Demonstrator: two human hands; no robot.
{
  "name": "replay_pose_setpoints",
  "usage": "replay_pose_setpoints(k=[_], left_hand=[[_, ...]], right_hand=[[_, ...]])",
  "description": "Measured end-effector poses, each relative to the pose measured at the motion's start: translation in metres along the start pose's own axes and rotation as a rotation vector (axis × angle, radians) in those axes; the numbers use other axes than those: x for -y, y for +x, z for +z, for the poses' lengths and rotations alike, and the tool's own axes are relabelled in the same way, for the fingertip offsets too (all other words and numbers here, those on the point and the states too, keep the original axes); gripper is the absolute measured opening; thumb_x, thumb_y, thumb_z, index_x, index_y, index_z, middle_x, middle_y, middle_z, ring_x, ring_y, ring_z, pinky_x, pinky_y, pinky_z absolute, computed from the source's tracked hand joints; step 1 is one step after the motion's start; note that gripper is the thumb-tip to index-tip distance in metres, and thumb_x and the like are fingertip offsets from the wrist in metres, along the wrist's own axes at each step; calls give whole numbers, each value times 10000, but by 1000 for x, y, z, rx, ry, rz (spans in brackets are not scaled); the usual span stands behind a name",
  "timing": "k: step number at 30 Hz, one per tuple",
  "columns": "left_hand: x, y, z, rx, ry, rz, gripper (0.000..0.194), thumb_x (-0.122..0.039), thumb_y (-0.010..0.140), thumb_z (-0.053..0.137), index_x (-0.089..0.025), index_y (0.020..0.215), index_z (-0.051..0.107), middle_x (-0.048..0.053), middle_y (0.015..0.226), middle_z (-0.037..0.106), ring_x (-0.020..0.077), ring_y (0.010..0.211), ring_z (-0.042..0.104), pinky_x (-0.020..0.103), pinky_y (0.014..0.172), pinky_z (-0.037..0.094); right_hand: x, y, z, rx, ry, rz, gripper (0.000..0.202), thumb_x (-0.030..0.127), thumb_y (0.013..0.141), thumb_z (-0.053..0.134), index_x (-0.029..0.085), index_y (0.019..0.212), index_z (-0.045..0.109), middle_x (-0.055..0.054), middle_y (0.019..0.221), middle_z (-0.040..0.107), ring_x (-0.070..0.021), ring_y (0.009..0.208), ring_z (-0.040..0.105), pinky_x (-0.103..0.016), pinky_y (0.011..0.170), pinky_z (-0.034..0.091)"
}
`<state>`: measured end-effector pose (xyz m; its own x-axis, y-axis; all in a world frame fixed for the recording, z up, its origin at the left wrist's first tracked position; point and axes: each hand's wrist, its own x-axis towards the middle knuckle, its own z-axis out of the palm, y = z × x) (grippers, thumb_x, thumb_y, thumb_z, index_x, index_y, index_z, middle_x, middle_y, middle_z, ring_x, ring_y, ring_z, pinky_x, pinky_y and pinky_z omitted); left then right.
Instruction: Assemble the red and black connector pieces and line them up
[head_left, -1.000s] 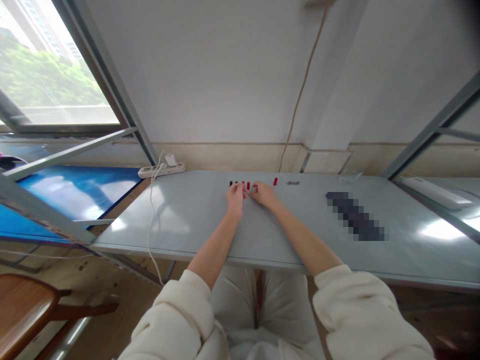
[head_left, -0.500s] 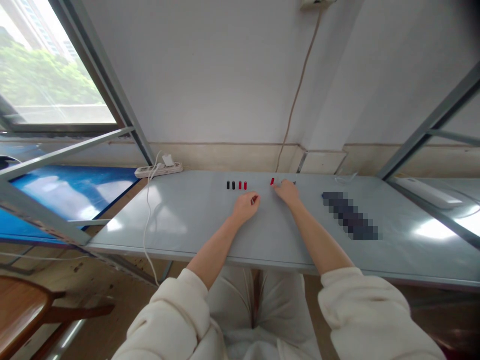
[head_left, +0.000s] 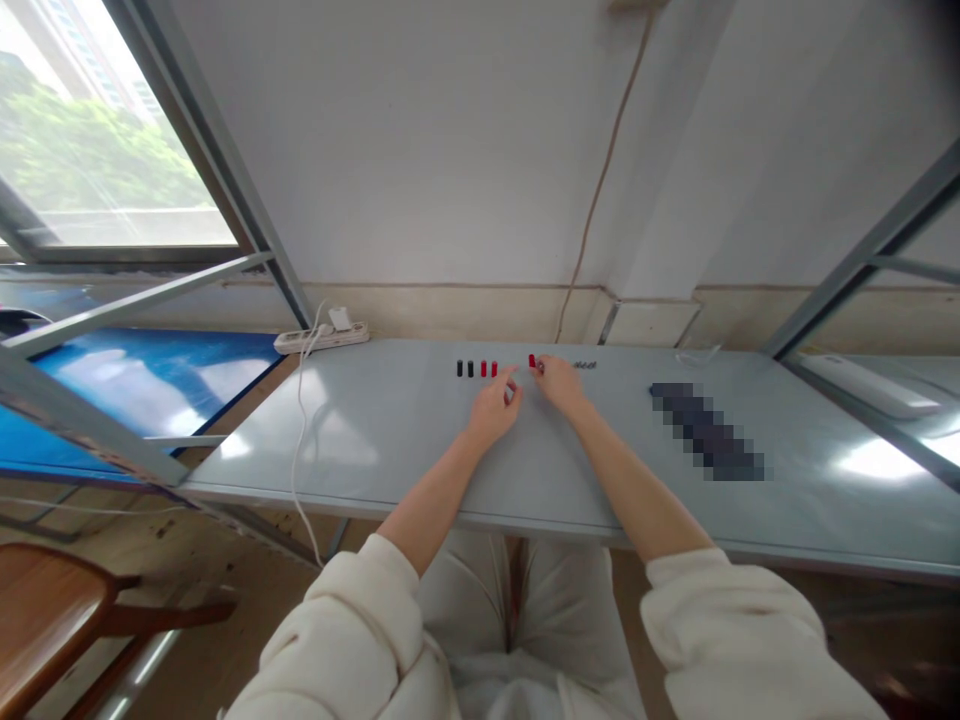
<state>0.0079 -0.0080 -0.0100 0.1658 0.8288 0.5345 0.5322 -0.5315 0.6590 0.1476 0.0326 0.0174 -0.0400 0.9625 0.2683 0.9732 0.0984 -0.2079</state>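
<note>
My right hand point(head_left: 559, 384) pinches a small red cylinder point(head_left: 532, 360) just above or on the grey tabletop point(head_left: 405, 440). To its left, my left hand point(head_left: 493, 410) has its forefinger stretched out and thumb apart, with nothing visible in it. Beyond the left hand stand two small black cylinders point(head_left: 465, 368) and two small red cylinders point(head_left: 489, 369) upright in a row. Several small dark pieces point(head_left: 585, 365), too small to make out, lie right of my right hand.
A white power strip point(head_left: 322, 338) with a plug sits at the back left, and its white cable point(head_left: 298, 440) runs over the front edge. A dark pixelated object point(head_left: 705, 430) lies on the right. Metal frame posts point(head_left: 862, 240) flank the table, and the wall stands behind.
My right hand has moved left with the red cylinder, uncovering the small dark pieces. The fingers of my left hand have opened and reach a little farther forward.
</note>
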Motion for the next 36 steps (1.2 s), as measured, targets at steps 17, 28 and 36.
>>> replay_pose_setpoints(k=[17, 28, 36], left_hand=[[9, 4, 1, -5, 2, 32, 185, -230, 777, 463, -181, 929, 557, 25, 841, 617, 79, 607, 519, 214, 635, 423], [2, 7, -4, -159, -361, -160, 219, -328, 800, 422, -167, 937, 476, 51, 872, 633, 29, 403, 446, 173, 418, 373], [-1, 6, -5, -176, -351, -186, 242, -360, 794, 422, -171, 934, 478, 43, 857, 637, 29, 395, 447, 171, 410, 370]], right_hand=[[4, -38, 15, -65, 157, -281, 224, 253, 826, 382, 162, 904, 571, -77, 739, 602, -161, 684, 547, -254, 619, 375], [-2, -33, 21, -132, 340, -235, 234, 291, 851, 343, 161, 859, 537, -76, 739, 601, -167, 668, 553, -274, 626, 392], [-6, -31, 20, -188, 353, -201, 268, 260, 847, 336, 146, 928, 566, -102, 881, 604, -177, 833, 546, -289, 730, 396]])
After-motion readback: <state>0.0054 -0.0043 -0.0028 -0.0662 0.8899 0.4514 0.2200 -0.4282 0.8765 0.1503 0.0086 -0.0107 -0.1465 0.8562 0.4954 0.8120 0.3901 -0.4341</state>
